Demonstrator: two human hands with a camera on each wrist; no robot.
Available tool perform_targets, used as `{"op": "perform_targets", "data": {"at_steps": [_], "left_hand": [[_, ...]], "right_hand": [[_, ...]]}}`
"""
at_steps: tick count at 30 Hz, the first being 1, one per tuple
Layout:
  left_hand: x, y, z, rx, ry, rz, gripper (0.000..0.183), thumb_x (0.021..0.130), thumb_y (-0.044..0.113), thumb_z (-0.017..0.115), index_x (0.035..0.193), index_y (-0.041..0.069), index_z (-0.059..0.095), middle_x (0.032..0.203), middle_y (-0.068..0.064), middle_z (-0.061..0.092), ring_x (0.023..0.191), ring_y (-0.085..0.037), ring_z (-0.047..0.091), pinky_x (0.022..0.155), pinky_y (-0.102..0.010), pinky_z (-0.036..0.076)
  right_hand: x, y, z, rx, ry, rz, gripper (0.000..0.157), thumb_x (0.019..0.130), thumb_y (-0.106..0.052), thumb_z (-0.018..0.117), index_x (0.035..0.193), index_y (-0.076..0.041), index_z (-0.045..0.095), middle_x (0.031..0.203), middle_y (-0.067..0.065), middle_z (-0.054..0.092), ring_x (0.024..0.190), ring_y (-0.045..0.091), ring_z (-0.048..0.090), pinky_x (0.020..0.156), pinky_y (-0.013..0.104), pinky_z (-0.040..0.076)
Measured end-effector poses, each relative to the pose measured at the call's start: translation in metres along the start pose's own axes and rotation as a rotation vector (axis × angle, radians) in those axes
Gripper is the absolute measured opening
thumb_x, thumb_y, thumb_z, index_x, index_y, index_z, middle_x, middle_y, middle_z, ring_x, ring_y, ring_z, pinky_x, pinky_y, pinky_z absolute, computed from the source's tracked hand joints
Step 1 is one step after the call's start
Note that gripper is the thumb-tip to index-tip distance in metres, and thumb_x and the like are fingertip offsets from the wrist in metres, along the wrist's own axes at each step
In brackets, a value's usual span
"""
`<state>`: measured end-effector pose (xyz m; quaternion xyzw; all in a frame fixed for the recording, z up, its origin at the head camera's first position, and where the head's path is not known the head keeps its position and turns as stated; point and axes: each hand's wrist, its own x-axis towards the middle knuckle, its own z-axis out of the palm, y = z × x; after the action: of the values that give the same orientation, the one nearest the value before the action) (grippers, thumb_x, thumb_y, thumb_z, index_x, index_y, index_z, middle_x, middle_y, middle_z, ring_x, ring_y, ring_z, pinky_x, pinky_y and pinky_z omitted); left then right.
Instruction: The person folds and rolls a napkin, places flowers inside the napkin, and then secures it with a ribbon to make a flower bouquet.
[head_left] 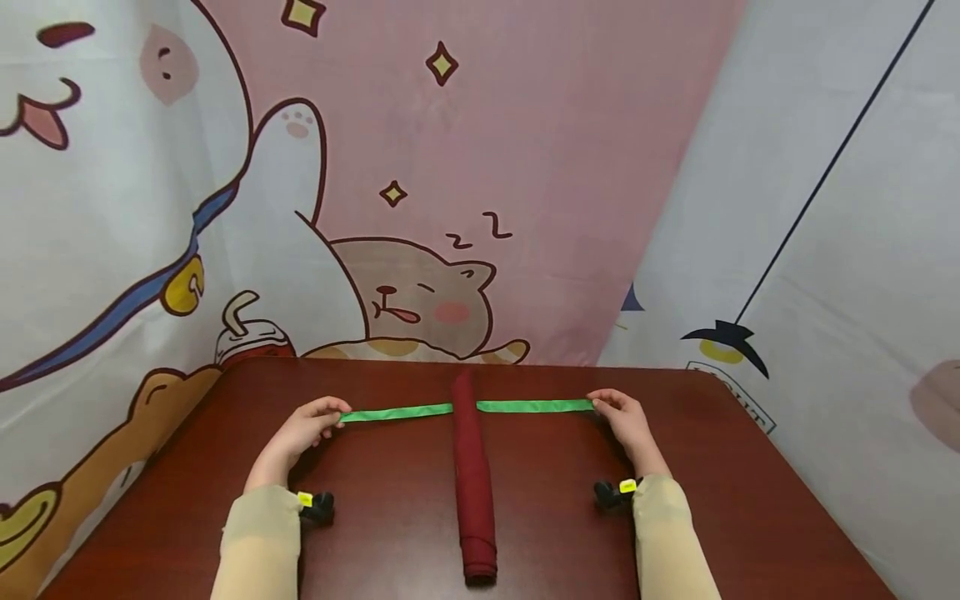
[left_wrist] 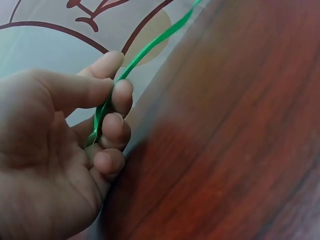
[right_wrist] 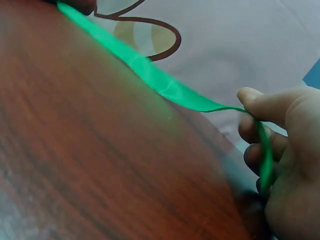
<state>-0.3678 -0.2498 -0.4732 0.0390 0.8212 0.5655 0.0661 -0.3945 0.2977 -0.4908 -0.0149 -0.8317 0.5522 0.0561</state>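
As the green ribbon [head_left: 534, 406] stretched sideways, both ends were held!
Left hand [head_left: 303, 429] and right hand [head_left: 624, 423] pinched, fingers curled, flanking the red roll [head_left: 473, 479].

Pale cream sleeves [head_left: 258, 542], lower left and lower right. Black wrist cameras [head_left: 322, 510], yellow tags [head_left: 305, 499] on both.

Behind the reddish-brown bench [head_left: 375, 525] spreads a printed backdrop [head_left: 570, 208]. Above the bench's far edge dozes a tan cartoon animal [head_left: 420, 287]. Beyond the bench's far left corner, a white animal [head_left: 277, 242] wears a yellow bell [head_left: 182, 287]. Beyond the bench's far right corner, a dark lamp shape [head_left: 729, 335] hangs from a line [head_left: 832, 162].
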Motion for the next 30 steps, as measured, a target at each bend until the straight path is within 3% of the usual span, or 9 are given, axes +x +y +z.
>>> {"op": "perform_targets", "data": {"at_steps": [4, 9, 12, 16, 20, 24, 30], "left_hand": [[-0.001, -0.003, 0.004, 0.037, 0.034, -0.017, 0.018, 0.095, 0.002, 0.050, 0.106, -0.003, 0.064, 0.084, -0.006, 0.059, 0.069, -0.018, 0.046, 0.058, -0.028, 0.035], [0.000, -0.003, 0.007, 0.123, 0.066, -0.019, 0.023, 0.092, -0.001, 0.049, 0.104, -0.002, 0.069, 0.086, -0.008, 0.060, 0.068, -0.019, 0.045, 0.061, -0.031, 0.038], [0.004, -0.001, 0.008, 0.178, 0.076, -0.032, 0.026, 0.090, -0.001, 0.048, 0.103, -0.002, 0.070, 0.083, -0.009, 0.058, 0.063, -0.019, 0.042, 0.060, -0.031, 0.036], [0.008, 0.004, 0.010, 0.272, 0.092, -0.021, 0.028, 0.087, -0.003, 0.049, 0.101, 0.000, 0.073, 0.094, -0.015, 0.063, 0.079, -0.025, 0.051, 0.072, -0.035, 0.039], [0.007, 0.009, 0.011, 0.330, 0.107, -0.014, 0.029, 0.086, -0.003, 0.049, 0.102, 0.000, 0.073, 0.114, -0.021, 0.062, 0.099, -0.031, 0.051, 0.084, -0.043, 0.038], [0.007, 0.011, 0.010, 0.385, 0.139, -0.023, 0.030, 0.088, 0.000, 0.049, 0.104, 0.002, 0.074, 0.117, -0.022, 0.062, 0.099, -0.033, 0.052, 0.084, -0.045, 0.039], [0.003, 0.005, 0.004, 0.453, 0.176, -0.033, 0.032, 0.089, 0.002, 0.047, 0.106, 0.003, 0.074, 0.120, -0.024, 0.061, 0.099, -0.033, 0.053, 0.082, -0.043, 0.040]], "right_hand": [[0.002, 0.004, 0.003, -0.092, -0.015, -0.059, 0.026, 0.102, -0.017, 0.050, 0.116, -0.002, 0.065, 0.115, 0.017, 0.061, 0.096, 0.025, 0.053, 0.080, 0.036, 0.043], [0.007, 0.006, 0.004, -0.166, -0.057, -0.071, 0.027, 0.103, -0.010, 0.040, 0.106, -0.002, 0.066, 0.116, 0.017, 0.060, 0.103, 0.031, 0.051, 0.088, 0.046, 0.038], [0.009, 0.005, 0.003, -0.251, -0.077, -0.072, 0.029, 0.103, -0.010, 0.037, 0.100, -0.004, 0.066, 0.115, 0.018, 0.060, 0.110, 0.037, 0.050, 0.100, 0.059, 0.024], [0.013, 0.002, 0.001, -0.347, -0.064, -0.088, 0.031, 0.102, -0.010, 0.038, 0.098, -0.006, 0.068, 0.116, 0.019, 0.059, 0.117, 0.042, 0.048, 0.103, 0.066, 0.006], [0.016, 0.001, 0.001, -0.392, -0.051, -0.119, 0.026, 0.100, -0.014, 0.047, 0.102, -0.006, 0.071, 0.118, 0.020, 0.058, 0.116, 0.042, 0.049, 0.100, 0.067, 0.010], [0.017, -0.002, 0.005, -0.425, -0.025, -0.135, 0.020, 0.095, -0.019, 0.060, 0.105, -0.007, 0.073, 0.117, 0.019, 0.060, 0.113, 0.041, 0.052, 0.098, 0.069, 0.014], [0.015, -0.005, 0.017, -0.428, -0.065, -0.106, 0.019, 0.094, -0.021, 0.063, 0.103, -0.009, 0.075, 0.112, 0.015, 0.067, 0.109, 0.040, 0.055, 0.101, 0.070, 0.015]]}}
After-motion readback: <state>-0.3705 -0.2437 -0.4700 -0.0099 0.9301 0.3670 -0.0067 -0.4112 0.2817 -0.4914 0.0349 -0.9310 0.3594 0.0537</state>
